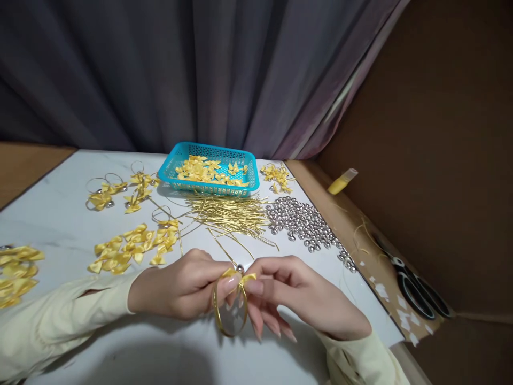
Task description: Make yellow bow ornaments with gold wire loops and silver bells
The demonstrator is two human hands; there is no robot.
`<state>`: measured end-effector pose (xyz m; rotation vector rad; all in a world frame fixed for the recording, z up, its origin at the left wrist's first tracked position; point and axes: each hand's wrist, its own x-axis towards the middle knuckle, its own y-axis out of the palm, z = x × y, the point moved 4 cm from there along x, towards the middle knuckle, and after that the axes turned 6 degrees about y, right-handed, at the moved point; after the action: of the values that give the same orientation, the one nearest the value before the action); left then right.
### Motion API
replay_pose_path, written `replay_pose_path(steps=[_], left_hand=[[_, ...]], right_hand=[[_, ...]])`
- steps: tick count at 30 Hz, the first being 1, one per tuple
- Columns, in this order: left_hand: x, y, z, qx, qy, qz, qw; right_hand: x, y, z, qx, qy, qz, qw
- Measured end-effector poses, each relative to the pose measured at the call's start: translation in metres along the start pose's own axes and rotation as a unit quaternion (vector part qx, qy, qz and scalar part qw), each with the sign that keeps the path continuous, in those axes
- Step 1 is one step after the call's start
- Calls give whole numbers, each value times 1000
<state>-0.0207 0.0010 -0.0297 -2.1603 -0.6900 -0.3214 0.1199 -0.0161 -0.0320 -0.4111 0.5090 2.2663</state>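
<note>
Workpiece: yellow satin bow [250, 277] with silver bead [240, 268] and gold wire loop [230, 335], held up in front of the turquoise basket [208, 188], on the wearer's side of it. Left hand [186, 286]: grip clamped on the bow's left side. Right hand [292, 291]: thumb and index pinching its right wing, lower fingers spread. Est. handling: very light; ribbon soft, slippery, easily creased; wire bendable. Best hold: the knot, beside the bead.
</note>
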Motion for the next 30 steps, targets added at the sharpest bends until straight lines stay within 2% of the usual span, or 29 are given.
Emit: replay_pose_path(steps=[4,7,9,12,16,19,21,25,27,30], left_hand=[[0,-1,-1,-2,7,-15,1000],[1,-1,0,-42,-11,-24,999],[0,2,2,-103,-45,-20,993],[-4,8,5,-202,-107,-10,973],[-6,13,7,-246,-142,-10,959],[-4,11,11,-221,-138,-28,965],[-3,11,13,-201,-132,-30,970],[-4,13,13,-181,-120,-27,976],[-5,13,12,-172,-120,-36,977],[-5,13,12,-168,-119,-63,977]], right_hand=[[4,3,0,32,-5,30,999],[4,2,0,36,-12,37,999],[3,2,1,10,-22,28,999],[-3,3,5,-106,-60,-12,993],[-9,5,11,-280,-121,-67,950],[-13,3,12,-371,-153,-128,907],[-15,3,12,-407,-170,-142,886],[-15,5,10,-402,-181,-122,889],[-14,2,7,-382,-171,-149,896],[-14,-7,1,-324,-162,-224,905]])
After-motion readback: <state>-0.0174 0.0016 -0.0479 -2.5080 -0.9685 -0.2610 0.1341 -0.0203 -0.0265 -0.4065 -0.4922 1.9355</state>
